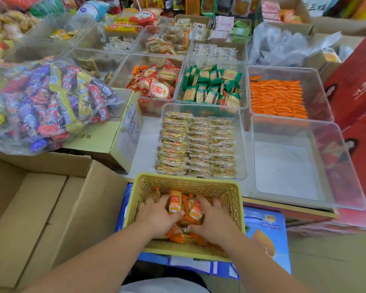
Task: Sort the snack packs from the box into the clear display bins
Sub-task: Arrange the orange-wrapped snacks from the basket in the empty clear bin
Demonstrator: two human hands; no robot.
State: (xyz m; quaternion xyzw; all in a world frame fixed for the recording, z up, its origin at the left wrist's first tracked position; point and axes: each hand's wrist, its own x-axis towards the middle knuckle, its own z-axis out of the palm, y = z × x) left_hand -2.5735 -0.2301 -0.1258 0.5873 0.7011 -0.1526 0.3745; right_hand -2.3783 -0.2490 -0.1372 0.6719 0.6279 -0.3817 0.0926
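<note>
A yellow plastic basket (185,181) sits in front of me on a blue box and holds several orange snack packs (176,234). Both hands are inside it. My left hand (156,215) curls round a bunch of packs, one orange-and-white pack (174,201) sticking up by the thumb. My right hand (211,218) presses in from the other side, its fingers curled round the same bunch of packs (195,211). Beyond the basket stand clear display bins: an empty bin (287,166) at the right, and a bin of pale cracker packs (199,144) in the middle.
Further bins hold orange packs (277,96), green packs (211,85) and red-orange rice cracker packs (154,81). A big clear bag of mixed colourful snacks (47,102) lies on a cardboard box (106,136) at left. An open empty carton (30,218) stands at lower left; red boxes (355,85) line the right.
</note>
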